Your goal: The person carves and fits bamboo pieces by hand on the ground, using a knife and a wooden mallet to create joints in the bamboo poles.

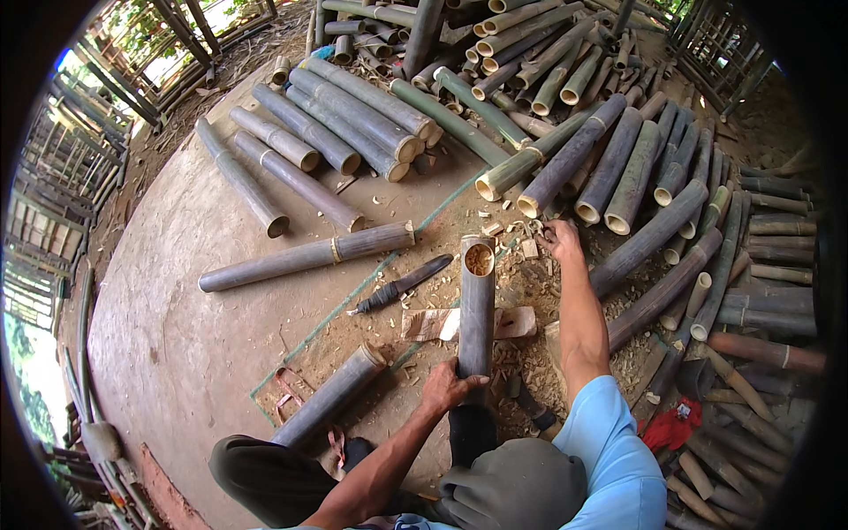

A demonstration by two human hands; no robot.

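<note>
A dark grey bamboo tube (477,331) lies pointing away from me, across a pale flat piece of wood (517,323). Near its far end is a cut opening (479,259) with brown crumbs inside. My left hand (451,386) is wrapped round the near part of this tube. My right arm stretches forward, its hand (560,240) low among pale wood chips (530,249). The fingers there are bent together; what they pinch is too small to make out. Left of the tube rests a knife (406,284) with a dark wrapped handle. Another dark handle (533,405) shows by my knee.
Several bamboo tubes (353,115) lie at the far left, one tube (306,257) nearer crosswise, and another tube (329,395) by my left knee. Large bamboo piles (539,62) fill the back and right (654,225). A red cloth (671,425) lies at right. Shavings cover the ground.
</note>
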